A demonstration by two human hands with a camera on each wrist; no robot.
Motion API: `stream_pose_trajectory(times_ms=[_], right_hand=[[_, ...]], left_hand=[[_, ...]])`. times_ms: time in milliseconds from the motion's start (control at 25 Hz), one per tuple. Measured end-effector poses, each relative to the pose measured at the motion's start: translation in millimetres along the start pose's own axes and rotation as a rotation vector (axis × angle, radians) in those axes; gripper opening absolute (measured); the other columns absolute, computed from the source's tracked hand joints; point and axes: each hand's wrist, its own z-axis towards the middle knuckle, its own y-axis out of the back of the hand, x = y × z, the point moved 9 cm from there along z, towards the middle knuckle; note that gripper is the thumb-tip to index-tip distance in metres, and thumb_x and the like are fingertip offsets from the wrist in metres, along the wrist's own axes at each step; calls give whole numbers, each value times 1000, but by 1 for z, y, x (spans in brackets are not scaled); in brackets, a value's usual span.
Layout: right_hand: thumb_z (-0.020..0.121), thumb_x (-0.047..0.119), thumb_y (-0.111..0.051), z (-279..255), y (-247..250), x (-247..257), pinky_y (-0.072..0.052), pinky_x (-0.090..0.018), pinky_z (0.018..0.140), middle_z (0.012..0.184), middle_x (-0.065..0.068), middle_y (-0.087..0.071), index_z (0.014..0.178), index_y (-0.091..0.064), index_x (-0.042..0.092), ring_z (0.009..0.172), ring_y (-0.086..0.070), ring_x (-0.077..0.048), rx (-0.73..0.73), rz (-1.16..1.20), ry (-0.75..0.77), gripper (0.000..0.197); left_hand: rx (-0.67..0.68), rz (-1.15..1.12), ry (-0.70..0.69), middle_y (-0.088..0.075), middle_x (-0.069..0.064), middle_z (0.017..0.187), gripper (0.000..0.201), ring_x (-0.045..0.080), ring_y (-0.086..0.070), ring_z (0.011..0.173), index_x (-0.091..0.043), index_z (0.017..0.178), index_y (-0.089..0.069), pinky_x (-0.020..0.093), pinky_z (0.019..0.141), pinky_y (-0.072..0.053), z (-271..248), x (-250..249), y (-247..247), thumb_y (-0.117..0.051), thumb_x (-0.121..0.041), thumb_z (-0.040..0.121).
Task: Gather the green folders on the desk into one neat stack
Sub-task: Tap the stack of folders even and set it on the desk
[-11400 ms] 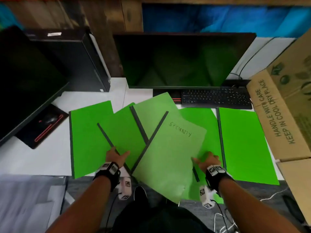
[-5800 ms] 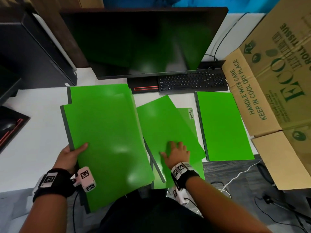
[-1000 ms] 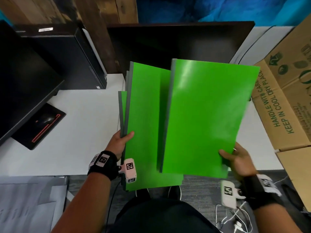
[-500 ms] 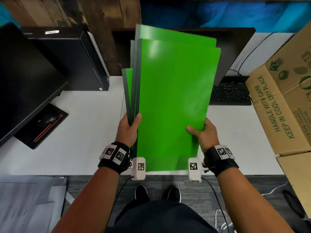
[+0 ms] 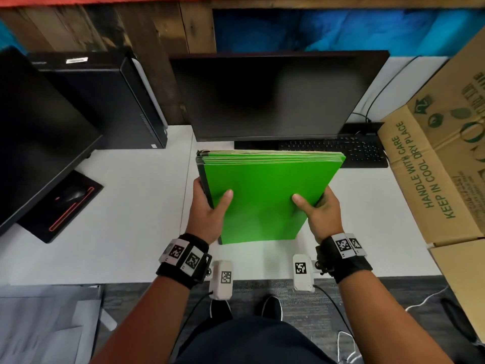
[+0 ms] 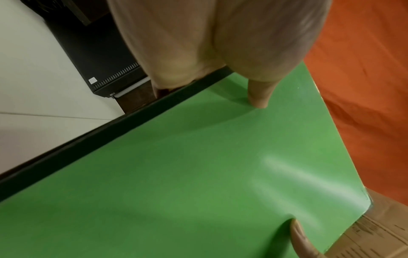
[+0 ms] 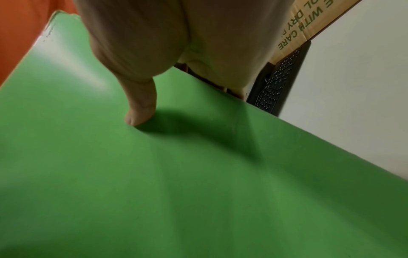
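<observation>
Several green folders form one stack (image 5: 265, 195), held tilted with its lower edge near the white desk (image 5: 126, 206) in front of the monitor. Its top edges line up. My left hand (image 5: 207, 208) grips the stack's dark-spined left side, thumb on the front cover. My right hand (image 5: 320, 211) grips the right side the same way. The left wrist view shows the green cover (image 6: 198, 174) and my thumb pressed on it. In the right wrist view my thumb presses the cover (image 7: 198, 174). The fingers behind the stack are hidden.
A dark monitor (image 5: 275, 95) and black keyboard (image 5: 341, 153) stand behind the stack. A computer tower (image 5: 110, 101) and a second monitor (image 5: 34, 132) are at the left. A large cardboard box (image 5: 441, 158) stands at the right.
The fanned, uneven folders have been squared into one aligned stack and lowered toward the desk. Both hands slid up along its sides.
</observation>
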Motion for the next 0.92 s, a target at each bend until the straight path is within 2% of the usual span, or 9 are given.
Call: stream_pose_trajectory(times_ms=[200,320,400,480,560,680,800,840,920], right_hand=[[79,10,-73,1,-1,-3,-53,-28,88,113,0,-68,120,-54,15,104,-67,-11,-10,-44,28,45],[84,14,-68,-7,-6,-13,-49,-25,94,118,7,-62,127,-43,17,108,-61,-1,-14,-127,31,49],[88,13,-63,-15,-9,-23,-47,-24,96,120,3,-59,131,-37,13,107,-59,-4,-29,-147,16,50],[89,11,-60,-21,-11,-22,-44,-14,93,122,-5,-57,131,-34,6,106,-56,-6,-53,-182,52,50],[90,9,-60,-20,-12,-26,-42,-6,87,120,-6,-56,129,-33,1,103,-54,-5,-60,-209,35,48],[90,14,-60,-16,-13,-25,-46,-21,90,119,-6,-58,128,-33,3,105,-58,-13,-88,-230,31,48],[89,17,-61,-10,-23,-23,-48,-33,94,118,-6,-59,128,-34,5,106,-59,-20,-86,-214,-17,49],[89,19,-62,-8,-31,-20,-47,-33,93,117,-5,-58,128,-34,5,105,-59,-20,-78,-225,-27,50],[89,22,-62,-6,-55,-15,-45,-30,89,116,-5,-58,128,-34,5,101,-57,-18,-55,-250,-54,51]], left_hand=[[-51,-88,-38,-59,-14,116,38,-3,-59,104,-25,128,-37,19,91,-48,2,-8,2,-51,-32,94],[-51,-29,-12,-55,-14,122,36,-8,-54,109,-24,130,-34,15,96,-42,-2,11,-7,-37,-36,97],[-49,31,44,-52,-3,134,44,5,-51,122,-17,135,-32,27,109,-38,-11,34,-12,-33,-38,97],[-52,82,59,-48,7,140,50,20,-47,128,-11,137,-31,40,112,-35,-18,50,-13,-33,-40,96],[-36,108,103,-46,8,142,51,23,-45,130,-11,138,-30,40,113,-33,-19,64,-15,-32,-41,96],[-37,129,96,-44,3,139,41,18,-45,126,-19,134,-30,35,111,-34,-15,57,-15,-33,-39,98],[-51,153,105,-37,-4,132,43,9,-38,120,-7,142,-29,7,100,-31,-8,45,-7,-34,-25,104],[-80,163,102,-38,-5,130,43,8,-38,118,-3,142,-31,6,98,-32,-3,42,3,-33,-23,104],[-163,198,68,-49,-2,127,39,12,-47,114,-7,138,-40,21,99,-38,10,38,33,-35,-25,104]])
